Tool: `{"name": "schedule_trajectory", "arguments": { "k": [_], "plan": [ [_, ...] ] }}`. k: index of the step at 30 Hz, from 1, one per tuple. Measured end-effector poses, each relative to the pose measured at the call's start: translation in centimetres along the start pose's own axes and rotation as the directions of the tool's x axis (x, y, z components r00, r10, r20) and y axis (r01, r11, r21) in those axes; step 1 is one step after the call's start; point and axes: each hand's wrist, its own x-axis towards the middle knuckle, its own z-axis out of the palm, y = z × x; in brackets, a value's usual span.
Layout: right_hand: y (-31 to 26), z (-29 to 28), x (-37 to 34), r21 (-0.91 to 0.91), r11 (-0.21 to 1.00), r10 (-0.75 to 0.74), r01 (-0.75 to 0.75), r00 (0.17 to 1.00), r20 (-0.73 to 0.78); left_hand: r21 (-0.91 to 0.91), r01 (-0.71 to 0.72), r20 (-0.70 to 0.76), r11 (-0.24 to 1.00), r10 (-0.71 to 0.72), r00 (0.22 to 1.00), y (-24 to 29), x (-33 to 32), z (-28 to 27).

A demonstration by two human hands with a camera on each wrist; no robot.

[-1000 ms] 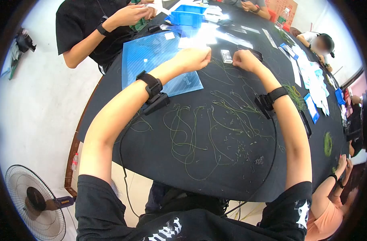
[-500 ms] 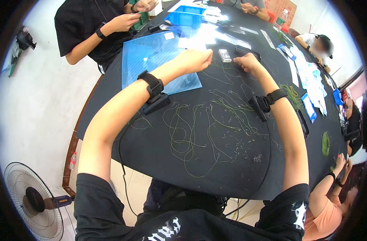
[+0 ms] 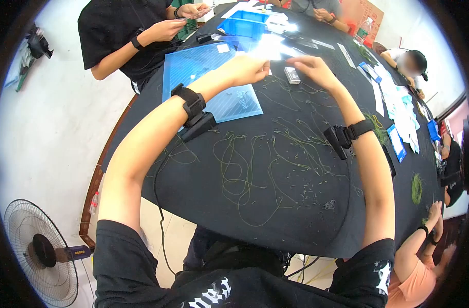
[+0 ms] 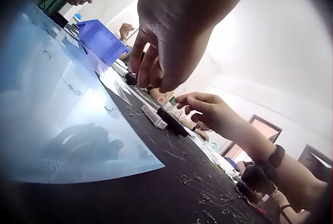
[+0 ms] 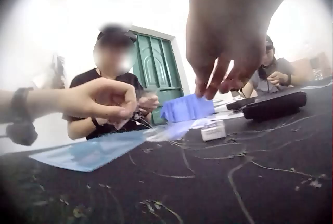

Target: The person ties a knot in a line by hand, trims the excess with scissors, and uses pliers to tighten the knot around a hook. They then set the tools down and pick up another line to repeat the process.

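Left hand: near blue folder, fingers curled; we cannot tell what it grips.
Right hand: fingers loosely extended, seemingly empty.
White box: on black table, near right hand.
Threads: nearer us.

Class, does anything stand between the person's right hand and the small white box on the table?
Nothing visible does: the right wrist view shows only a gap between the right hand and the small white box. A black case lies to one side of it. A very fine thread might not show.
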Motion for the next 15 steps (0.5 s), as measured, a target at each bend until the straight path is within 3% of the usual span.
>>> {"name": "schedule_trajectory", "arguments": {
  "k": [3, 4, 7, 8, 11, 15],
  "plan": [
    [-2.6, 1.9, 0.4, 0.260, 0.960, 0.053, -0.100, 0.982, 0.183, -0.058, 0.099, 0.017, 0.993, -0.098, 0.995, -0.4, 0.4, -0.7],
    [-3.2, 1.8, 0.6, 0.218, 0.973, 0.012, -0.073, 0.962, 0.271, -0.046, 0.085, -0.003, 0.995, -0.085, 0.996, -0.4, 0.3, -1.0],
    [-2.9, 2.4, 1.3, 0.206, 0.966, 0.104, -0.154, 0.967, 0.233, -0.017, 0.059, -0.054, 0.998, -0.060, 0.997, -0.6, -0.3, -1.9],
    [-2.8, 2.4, 1.2, 0.226, 0.969, 0.055, -0.097, 0.981, 0.184, -0.014, 0.057, -0.065, 0.998, -0.058, 0.996, -0.7, -0.6, -2.2],
    [-3.1, 2.0, 1.0, 0.190, 0.972, 0.090, -0.138, 0.966, 0.240, 0.004, 0.066, -0.071, 0.998, -0.066, 0.995, -0.6, -1.5, -2.8],
    [-6.6, 1.0, -0.4, 0.336, 0.912, 0.161, -0.238, 0.957, 0.240, -0.049, 0.087, -0.047, 0.995, -0.090, 0.995, 0.0, -2.5, -3.8]
  ]
}}
